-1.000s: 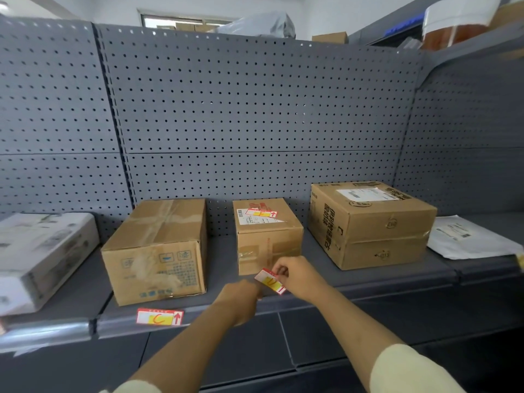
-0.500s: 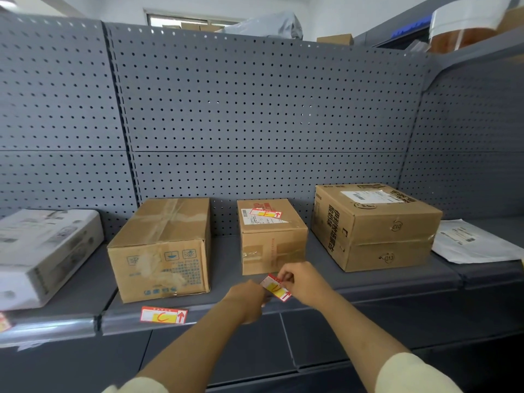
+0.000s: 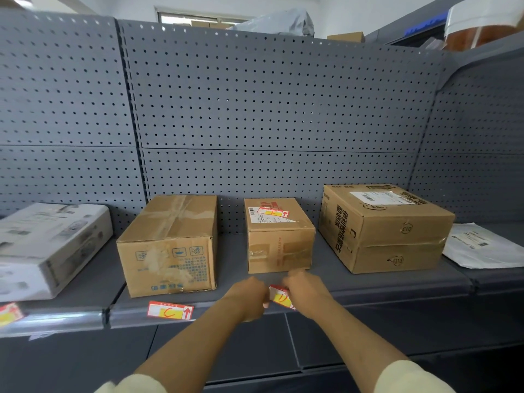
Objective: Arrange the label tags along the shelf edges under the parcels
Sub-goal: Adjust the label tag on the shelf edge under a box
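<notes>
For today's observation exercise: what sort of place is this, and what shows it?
Probably a parcel depot or pickup point: taped cardboard boxes such as the large box with its shipping label, grey pegboard shelving, and a C tag on the shelf edge.

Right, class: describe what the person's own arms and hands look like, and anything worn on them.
The left hand and right hand are bare: no gloves, rings or watch show. The forearms are bare too. A plain pale cream left sleeve and matching right sleeve start near the bottom edge of the view.
</notes>
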Demonstrator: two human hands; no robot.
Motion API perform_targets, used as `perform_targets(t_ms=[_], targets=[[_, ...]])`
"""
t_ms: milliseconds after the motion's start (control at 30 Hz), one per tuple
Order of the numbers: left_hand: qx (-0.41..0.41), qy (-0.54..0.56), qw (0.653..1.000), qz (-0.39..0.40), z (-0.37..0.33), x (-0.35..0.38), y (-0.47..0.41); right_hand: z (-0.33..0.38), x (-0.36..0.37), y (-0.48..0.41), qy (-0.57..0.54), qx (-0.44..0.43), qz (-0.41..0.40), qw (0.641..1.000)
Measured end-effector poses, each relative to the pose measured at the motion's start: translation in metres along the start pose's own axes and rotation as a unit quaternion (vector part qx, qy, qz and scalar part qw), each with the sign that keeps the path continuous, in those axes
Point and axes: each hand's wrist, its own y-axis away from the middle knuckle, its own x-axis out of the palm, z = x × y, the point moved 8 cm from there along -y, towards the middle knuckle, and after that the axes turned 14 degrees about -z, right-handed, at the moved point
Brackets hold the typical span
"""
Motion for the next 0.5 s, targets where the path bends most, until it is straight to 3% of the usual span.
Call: perform_targets(t_ms=[200, 500], targets=[[-0.004, -0.007, 1.000, -0.010, 0.004, -0.008, -0.004, 0.012, 0.008, 0.003, 0.070, -0.064, 0.024, 0.995], [-0.003, -0.015, 0.999, -0.051, 0.007, -0.030, -0.017, 0.000, -0.007, 0.004, -0.006, -0.058, -0.022, 0.998]])
